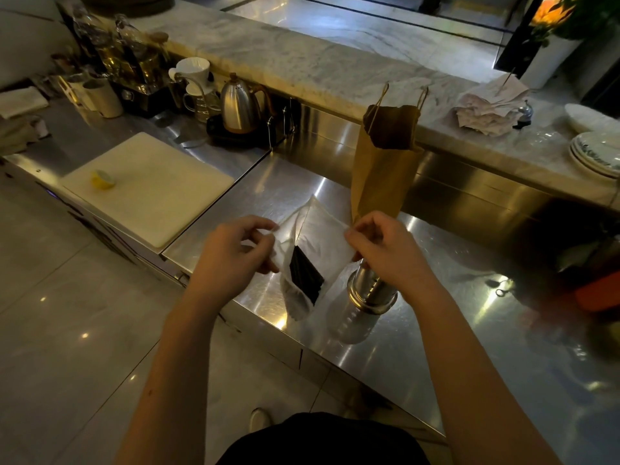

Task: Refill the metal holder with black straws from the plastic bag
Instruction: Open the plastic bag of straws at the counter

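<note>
head view: left hand [235,250] pinches the left lip of the plastic bag [322,226], thumb and fingers closed on the film. right hand [385,250] pinches the right lip the same way. the two lips are held apart, so the mouth is open. the bag is thin, translucent white and crinkled, and it is held up off the steel counter [436,347]. its bottom end sits close to the counter's front edge.

black straws [305,275] lie inside the lower half of the bag as a flat dark bundle, tilted. the metal holder [370,290] stands upright on the counter just right of the bag, directly under the right hand. it is a shiny ribbed cylinder with a wider base ring. its top is hidden by the hand, so i cannot tell the fill level.

the counter is brushed steel and reflective, with open surface right of and in front of the holder. a brown paper bag [382,169] with twine handles stands upright close behind the hands, in front of the raised marble ledge [302,62].

a white cutting board [147,186] lies well to the left, rectangular and matte, with a yellow lemon piece [103,179] on it. a steel gooseneck kettle [238,105] stands far left at the back. stacked plates [597,152] and crumpled papers [486,109] sit on the ledge at the far right. glossy floor tiles [67,313] run below the counter edge.
</note>
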### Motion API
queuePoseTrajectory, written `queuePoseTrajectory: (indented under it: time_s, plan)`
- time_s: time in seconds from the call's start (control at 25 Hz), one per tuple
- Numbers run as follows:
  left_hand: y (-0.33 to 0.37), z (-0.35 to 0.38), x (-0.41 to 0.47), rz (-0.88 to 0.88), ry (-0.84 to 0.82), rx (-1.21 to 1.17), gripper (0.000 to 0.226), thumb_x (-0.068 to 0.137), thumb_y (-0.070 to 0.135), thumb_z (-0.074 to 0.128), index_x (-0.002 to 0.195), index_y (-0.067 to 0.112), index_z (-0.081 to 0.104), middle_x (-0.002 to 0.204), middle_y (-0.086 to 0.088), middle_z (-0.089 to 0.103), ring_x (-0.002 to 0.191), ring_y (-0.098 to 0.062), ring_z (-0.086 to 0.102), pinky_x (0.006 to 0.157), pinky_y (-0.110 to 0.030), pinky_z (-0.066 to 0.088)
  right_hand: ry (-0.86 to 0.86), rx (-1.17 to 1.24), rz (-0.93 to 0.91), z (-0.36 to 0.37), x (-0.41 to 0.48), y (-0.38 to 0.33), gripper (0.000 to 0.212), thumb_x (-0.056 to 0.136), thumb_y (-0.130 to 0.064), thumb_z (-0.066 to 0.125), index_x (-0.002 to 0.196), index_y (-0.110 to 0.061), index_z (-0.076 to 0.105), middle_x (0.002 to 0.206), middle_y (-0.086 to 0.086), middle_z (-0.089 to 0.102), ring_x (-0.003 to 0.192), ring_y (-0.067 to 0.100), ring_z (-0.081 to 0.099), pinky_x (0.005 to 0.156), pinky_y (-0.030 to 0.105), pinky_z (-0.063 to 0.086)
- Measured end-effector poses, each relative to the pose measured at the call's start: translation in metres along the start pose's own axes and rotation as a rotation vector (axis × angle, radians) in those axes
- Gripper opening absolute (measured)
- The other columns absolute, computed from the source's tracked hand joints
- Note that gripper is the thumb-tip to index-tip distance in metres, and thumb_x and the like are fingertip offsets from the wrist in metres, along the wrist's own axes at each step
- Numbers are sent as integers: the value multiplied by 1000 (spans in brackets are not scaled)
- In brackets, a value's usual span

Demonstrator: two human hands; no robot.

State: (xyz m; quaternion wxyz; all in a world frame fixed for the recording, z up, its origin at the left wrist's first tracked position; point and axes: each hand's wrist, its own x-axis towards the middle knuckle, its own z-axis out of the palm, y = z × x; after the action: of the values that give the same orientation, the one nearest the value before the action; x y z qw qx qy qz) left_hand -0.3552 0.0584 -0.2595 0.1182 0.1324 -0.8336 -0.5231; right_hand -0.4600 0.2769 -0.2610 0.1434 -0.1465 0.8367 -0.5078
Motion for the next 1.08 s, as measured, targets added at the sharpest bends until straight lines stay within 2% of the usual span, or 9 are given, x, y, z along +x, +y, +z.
queuePoseTrajectory:
  time_s: [0.12,0.2,0.4,0.52,0.68,0.76,0.88,1.0,1.08]
  plan:
    - [2,20,2,-17,52,-37,18,96,15,59,111,23,65,75,-4,68,61,-15,72,63,-28,61,-244,-22,109,14,-3,-4,41,85,-41,69,116,-31,44,96,-10,57,79,11,67,56,20,57]
    - [2,27,2,-29,82,-78,18,95,16,60,110,27,64,74,-2,68,60,-14,72,62,-27,61,-342,-8,156,19,-5,-2,52,85,-29,70,127,-32,39,95,-8,56,81,13,66,53,18,55]
    - [-6,24,4,-58,109,-216,21,95,17,60,115,24,65,71,1,69,66,-16,73,63,-27,60,-189,246,176,10,-3,-2,38,89,-3,63,119,-22,50,98,4,71,75,15,74,54,19,55]
    - [-17,16,4,-82,6,-356,21,96,26,59,116,29,65,76,1,72,74,-17,73,67,-26,58,-156,391,146,3,0,-6,30,90,-1,61,115,-18,58,89,4,76,79,19,75,57,23,56]
    - [-28,17,5,-249,-69,-708,27,89,30,57,112,29,69,92,-2,74,90,-20,72,76,-30,57,-120,446,102,-2,2,-7,24,94,-9,57,115,-16,64,90,1,76,80,17,74,63,29,58]
    - [-37,21,4,-268,-89,-657,41,83,27,63,123,34,63,115,-4,71,109,-23,66,91,-37,54,-105,485,102,-9,2,-6,21,96,-13,54,108,-20,70,91,2,76,82,18,73,69,33,61]
    - [-46,27,1,-190,-235,-297,95,67,35,82,147,45,30,153,1,39,138,-19,40,112,-48,36,-126,564,112,-18,3,-4,29,98,-9,50,94,-20,77,90,5,76,81,19,72,77,36,59]
    - [-43,36,2,-79,-324,-215,121,58,44,90,152,44,13,157,11,27,142,-12,34,113,-45,38,-188,631,117,-19,6,-3,38,96,-2,48,83,-19,80,83,5,76,74,17,72,74,32,59]
    - [-44,41,3,-2,-351,-223,118,59,41,91,151,44,17,151,18,34,133,4,40,106,-27,46,-257,666,115,-18,5,-3,35,95,-1,48,86,-15,79,85,8,76,74,18,73,67,29,60]
